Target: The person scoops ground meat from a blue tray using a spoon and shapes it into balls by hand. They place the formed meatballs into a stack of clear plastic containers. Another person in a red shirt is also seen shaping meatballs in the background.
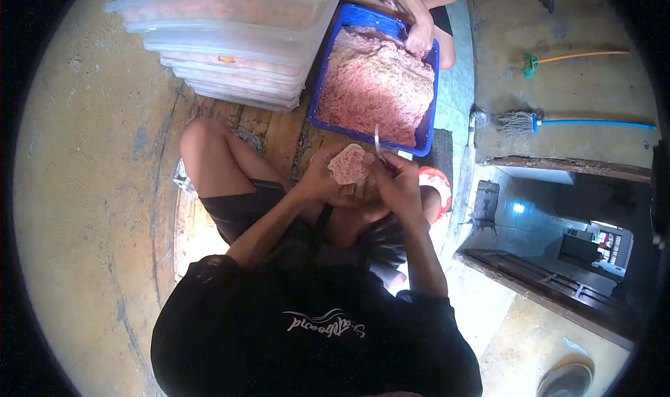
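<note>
My left hand (318,176) cups a thin pale wrapper heaped with pink minced filling (349,166). The fingers of my right hand (402,187) grip a slim metal utensil (377,138), perhaps a spoon or spreader; its lower part is hidden in the hand. My right thumb is close against the filling's edge. Just beyond both hands, a blue plastic tray (313,101) holds a large mound of pink minced mixture (374,83). Beneath my hands sits a round tan object (361,194), partly covered, with pale pieces on it.
Stacked translucent plastic tubs (230,46) with pink contents rise at the upper left. Another person's hand (420,38) reaches into the tray's far right corner. A red-and-white item (437,187) lies beside my right knee. A mop (523,123) and a broom (531,64) are at right.
</note>
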Demonstrator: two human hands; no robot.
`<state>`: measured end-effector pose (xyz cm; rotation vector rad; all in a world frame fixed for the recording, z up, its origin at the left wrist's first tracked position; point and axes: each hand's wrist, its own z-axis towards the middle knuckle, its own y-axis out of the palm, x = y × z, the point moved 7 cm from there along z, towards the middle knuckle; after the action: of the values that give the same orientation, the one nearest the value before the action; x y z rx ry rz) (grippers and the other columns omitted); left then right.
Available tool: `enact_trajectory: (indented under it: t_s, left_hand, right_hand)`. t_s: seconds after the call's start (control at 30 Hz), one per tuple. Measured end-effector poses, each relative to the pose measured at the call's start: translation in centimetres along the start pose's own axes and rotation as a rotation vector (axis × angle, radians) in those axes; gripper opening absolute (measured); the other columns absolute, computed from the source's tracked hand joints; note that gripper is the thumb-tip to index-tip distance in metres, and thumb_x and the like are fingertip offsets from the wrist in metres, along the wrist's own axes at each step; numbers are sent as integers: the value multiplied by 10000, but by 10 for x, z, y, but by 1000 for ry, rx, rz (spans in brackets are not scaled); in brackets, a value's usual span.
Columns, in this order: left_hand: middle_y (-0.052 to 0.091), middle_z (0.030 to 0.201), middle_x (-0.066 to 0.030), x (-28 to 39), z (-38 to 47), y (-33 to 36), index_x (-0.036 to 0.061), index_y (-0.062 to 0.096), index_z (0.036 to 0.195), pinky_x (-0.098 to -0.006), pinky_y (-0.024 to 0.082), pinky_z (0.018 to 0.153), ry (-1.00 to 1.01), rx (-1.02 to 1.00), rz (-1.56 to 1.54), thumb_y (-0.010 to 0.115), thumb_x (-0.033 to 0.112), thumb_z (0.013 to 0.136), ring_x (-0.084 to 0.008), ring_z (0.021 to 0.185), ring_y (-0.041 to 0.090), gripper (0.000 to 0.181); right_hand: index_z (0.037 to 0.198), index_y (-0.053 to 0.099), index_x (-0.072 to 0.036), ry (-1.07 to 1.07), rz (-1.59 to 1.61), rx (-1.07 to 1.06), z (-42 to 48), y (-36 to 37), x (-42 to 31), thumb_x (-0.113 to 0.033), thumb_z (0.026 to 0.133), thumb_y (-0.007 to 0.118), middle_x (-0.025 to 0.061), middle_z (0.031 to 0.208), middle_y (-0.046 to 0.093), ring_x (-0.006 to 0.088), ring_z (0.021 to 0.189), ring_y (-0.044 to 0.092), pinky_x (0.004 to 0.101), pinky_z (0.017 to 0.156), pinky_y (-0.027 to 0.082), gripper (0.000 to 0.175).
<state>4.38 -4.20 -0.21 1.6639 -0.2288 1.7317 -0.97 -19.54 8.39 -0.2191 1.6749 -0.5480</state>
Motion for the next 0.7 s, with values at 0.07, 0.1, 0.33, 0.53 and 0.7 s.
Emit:
enact_trajectory:
  t_s: [0.07, 0.1, 0.33, 0.53, 0.7]
  left_hand:
    - [770, 1145, -98, -5, 6, -19, 39, 694, 1235, -357, 592, 875, 9, 153, 58, 829, 241, 912, -228, 1027, 748, 404]
    - [780, 1127, -94, -7, 7, -23, 27, 705, 1204, -358, 590, 869, 8, 224, 71, 855, 189, 878, -225, 1015, 753, 394]
    - [753, 1024, -112, 10, 3, -5, 23, 675, 1176, -367, 589, 848, -35, 51, 489, 803, 168, 875, -147, 962, 718, 357]
    - [741, 933, -131, 11, 5, -9, 16, 685, 1108, -362, 570, 777, -17, 155, 309, 923, 221, 801, -240, 857, 729, 439]
    - [682, 887, -12, 16, 6, -6, 35, 669, 1044, -307, 533, 732, 9, 226, 200, 936, 183, 815, -92, 802, 586, 381]
  right_hand:
    - [1120, 750, 1, -68, -248, 178, -3, -5, -7, -40, 1007, 665, 100, 833, 761, 131, 739, 697, 324, 657, 549, 147]
    - [1119, 745, 4, -64, -206, 221, -10, -7, -1, -36, 1008, 660, 104, 843, 763, 134, 751, 702, 323, 671, 555, 146]
    - [1115, 754, 4, -32, 2, 67, -20, 26, 66, 27, 952, 633, 167, 938, 764, 235, 858, 749, 364, 763, 592, 204]
    - [1060, 768, 4, -389, -536, 46, -5, -3, -14, 10, 863, 689, 204, 862, 730, 389, 765, 720, 438, 706, 581, 212]
    - [961, 764, -17, -300, -392, 64, -25, 10, -16, -24, 860, 701, 201, 856, 729, 389, 764, 713, 469, 684, 575, 120]
